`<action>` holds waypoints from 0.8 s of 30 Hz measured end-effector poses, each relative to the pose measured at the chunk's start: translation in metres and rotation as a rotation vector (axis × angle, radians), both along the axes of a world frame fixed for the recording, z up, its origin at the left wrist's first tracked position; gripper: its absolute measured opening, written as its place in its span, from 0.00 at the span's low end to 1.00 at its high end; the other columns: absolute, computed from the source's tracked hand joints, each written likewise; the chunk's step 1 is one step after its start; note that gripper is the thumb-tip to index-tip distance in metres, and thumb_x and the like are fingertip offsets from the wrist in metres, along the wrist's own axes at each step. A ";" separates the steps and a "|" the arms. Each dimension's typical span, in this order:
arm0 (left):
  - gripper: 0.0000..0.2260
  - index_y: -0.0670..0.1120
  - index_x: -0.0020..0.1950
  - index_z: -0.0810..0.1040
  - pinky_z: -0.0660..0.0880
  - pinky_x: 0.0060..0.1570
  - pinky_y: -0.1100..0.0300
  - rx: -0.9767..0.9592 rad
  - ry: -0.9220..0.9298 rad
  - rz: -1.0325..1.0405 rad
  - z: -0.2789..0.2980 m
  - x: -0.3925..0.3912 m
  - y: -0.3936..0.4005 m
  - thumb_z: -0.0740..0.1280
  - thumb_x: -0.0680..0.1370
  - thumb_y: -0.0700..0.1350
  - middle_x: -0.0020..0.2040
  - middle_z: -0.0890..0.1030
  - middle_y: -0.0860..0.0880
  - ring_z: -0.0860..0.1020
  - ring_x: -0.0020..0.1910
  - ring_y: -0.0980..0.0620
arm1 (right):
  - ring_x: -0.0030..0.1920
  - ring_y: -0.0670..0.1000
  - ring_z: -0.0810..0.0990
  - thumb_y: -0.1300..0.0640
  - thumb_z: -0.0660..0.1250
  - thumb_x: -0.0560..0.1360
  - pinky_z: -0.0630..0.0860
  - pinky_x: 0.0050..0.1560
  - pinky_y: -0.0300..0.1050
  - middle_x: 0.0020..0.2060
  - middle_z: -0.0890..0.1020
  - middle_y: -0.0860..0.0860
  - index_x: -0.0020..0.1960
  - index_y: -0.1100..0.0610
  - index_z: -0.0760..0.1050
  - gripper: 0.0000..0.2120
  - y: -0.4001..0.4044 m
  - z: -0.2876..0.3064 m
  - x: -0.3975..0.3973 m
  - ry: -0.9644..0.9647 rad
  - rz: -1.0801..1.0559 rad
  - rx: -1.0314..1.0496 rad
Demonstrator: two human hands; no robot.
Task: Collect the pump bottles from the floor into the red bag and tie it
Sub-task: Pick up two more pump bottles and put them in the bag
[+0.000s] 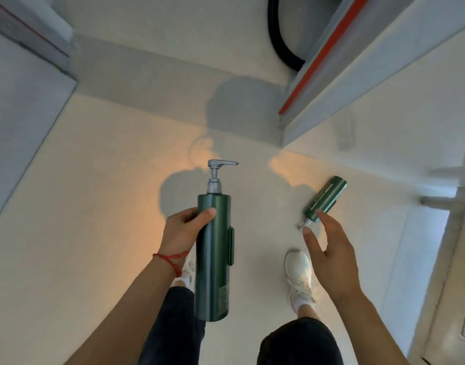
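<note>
Green pump bottle point(213, 254), grey pump, left hand point(182, 227) gripping

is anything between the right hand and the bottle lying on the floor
Nothing visible. The open right hand hangs just above the pump end of the floor bottle, with only bare floor around it. The left hand holds another bottle well off to the side.

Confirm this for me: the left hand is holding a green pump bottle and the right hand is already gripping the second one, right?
Not quite. In the head view the left hand does hold a green pump bottle, but the right hand is open, reaching toward the second bottle, which lies on the floor.
</note>
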State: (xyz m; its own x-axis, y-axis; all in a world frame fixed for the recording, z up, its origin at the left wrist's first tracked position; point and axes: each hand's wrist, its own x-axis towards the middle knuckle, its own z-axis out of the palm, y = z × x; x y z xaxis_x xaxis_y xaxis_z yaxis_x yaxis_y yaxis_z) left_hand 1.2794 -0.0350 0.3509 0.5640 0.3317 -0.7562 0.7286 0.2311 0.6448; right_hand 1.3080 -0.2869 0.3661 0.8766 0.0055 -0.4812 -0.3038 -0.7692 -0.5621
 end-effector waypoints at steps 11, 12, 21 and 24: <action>0.05 0.50 0.32 0.83 0.78 0.37 0.60 -0.076 0.020 0.389 -0.072 -0.052 -0.120 0.72 0.68 0.48 0.30 0.83 0.55 0.80 0.32 0.57 | 0.39 0.42 0.72 0.51 0.64 0.75 0.67 0.50 0.41 0.58 0.78 0.56 0.66 0.53 0.68 0.21 -0.091 -0.084 0.076 0.072 0.483 -0.034; 0.04 0.50 0.32 0.83 0.78 0.39 0.58 -0.091 0.025 0.401 -0.086 -0.058 -0.128 0.72 0.65 0.50 0.30 0.83 0.55 0.80 0.32 0.57 | 0.42 0.42 0.74 0.51 0.64 0.75 0.67 0.51 0.40 0.59 0.77 0.56 0.67 0.53 0.68 0.21 -0.096 -0.102 0.079 0.091 0.489 -0.039; 0.07 0.52 0.32 0.83 0.79 0.37 0.60 -0.092 0.087 0.387 -0.242 -0.109 -0.186 0.72 0.61 0.55 0.30 0.84 0.56 0.80 0.31 0.58 | 0.63 0.57 0.72 0.58 0.68 0.72 0.69 0.60 0.49 0.64 0.74 0.56 0.66 0.56 0.68 0.23 -0.156 -0.290 0.078 0.174 0.768 -0.188; 0.07 0.50 0.31 0.83 0.76 0.30 0.68 -0.073 0.101 0.379 -0.275 -0.121 -0.201 0.71 0.66 0.51 0.29 0.83 0.56 0.80 0.29 0.59 | 0.62 0.60 0.73 0.60 0.71 0.69 0.69 0.61 0.54 0.62 0.76 0.58 0.65 0.58 0.69 0.25 -0.170 -0.326 0.080 0.155 0.953 -0.255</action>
